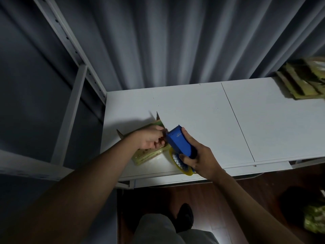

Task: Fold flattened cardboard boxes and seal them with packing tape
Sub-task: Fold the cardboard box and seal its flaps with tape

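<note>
The right hand (198,158) is wrapped round the blue handle of the tape dispenser (181,144), fingers curled tight underneath and thumb over the top, so the tool is fully in its hold. The toothed cutting edge points up and to the left, away from the person, and the yellowish roll of tape (182,167) hangs at the near end by the table edge. Right at that cutting edge sits the left hand (152,139), its fingers bunched as if pinching the loose end of the tape, though the tape itself is too faint for me to be sure. That hand rests over a small greenish cardboard box (149,154) lying flat-ish on the white table (202,111), with two flaps sticking up at its far side. So the box lies just left of and below the dispenser's nose, nearer the left hand, and its long side runs from near-left to far-right, roughly in line with the dispenser. I'd judge the coming move is a pull of tape along that line across the box seam. A stack of flat boxes (302,81) waits well apart at the far right corner of the table.
</note>
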